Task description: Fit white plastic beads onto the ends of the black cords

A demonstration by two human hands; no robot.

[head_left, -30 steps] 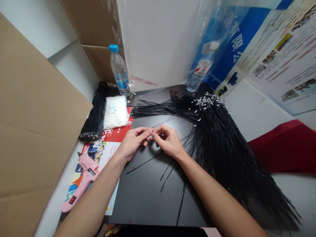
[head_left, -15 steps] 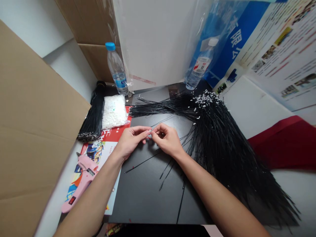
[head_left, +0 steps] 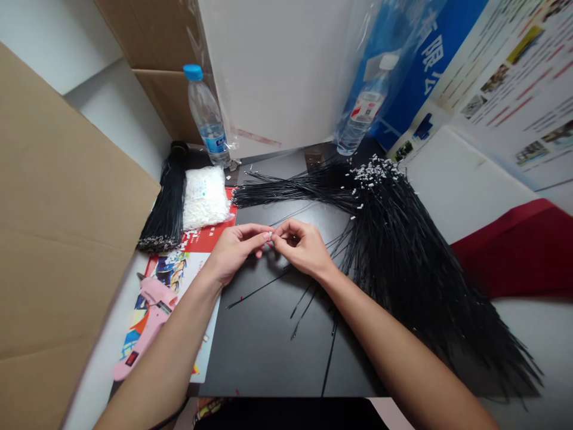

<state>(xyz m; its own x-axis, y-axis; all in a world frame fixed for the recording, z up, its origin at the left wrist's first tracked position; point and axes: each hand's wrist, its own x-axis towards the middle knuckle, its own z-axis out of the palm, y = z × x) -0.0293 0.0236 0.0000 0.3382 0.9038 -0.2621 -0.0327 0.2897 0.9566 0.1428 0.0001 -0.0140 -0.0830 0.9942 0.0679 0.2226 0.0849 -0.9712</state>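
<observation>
Over the middle of the dark table, my left hand [head_left: 235, 251] pinches a tiny white piece [head_left: 270, 235] between thumb and forefinger. My right hand [head_left: 307, 248] meets it there, thumb and forefinger pressed together right beside the piece. What the right fingertips hold is too small to make out. Thin black cords lie under and around both hands, among them a loose cord [head_left: 257, 291] with a red speck. Right of my hands spreads a large heap of black cords [head_left: 398, 257], many with white tips [head_left: 376, 172] at the far end.
Behind my hands lies a bundle of black cords [head_left: 290, 194]. At left are another cord bundle [head_left: 166, 191], a bag of small white pieces [head_left: 206, 198] and a pink glue gun [head_left: 152, 322] on a printed sheet. Two bottles [head_left: 208, 122] [head_left: 363, 110] stand at the back; cardboard [head_left: 67, 221] walls the left.
Both hands keep their pinch at the same spot, fingertips shifted very slightly. The whole view has tilted a little; nothing else on the table has visibly moved.
</observation>
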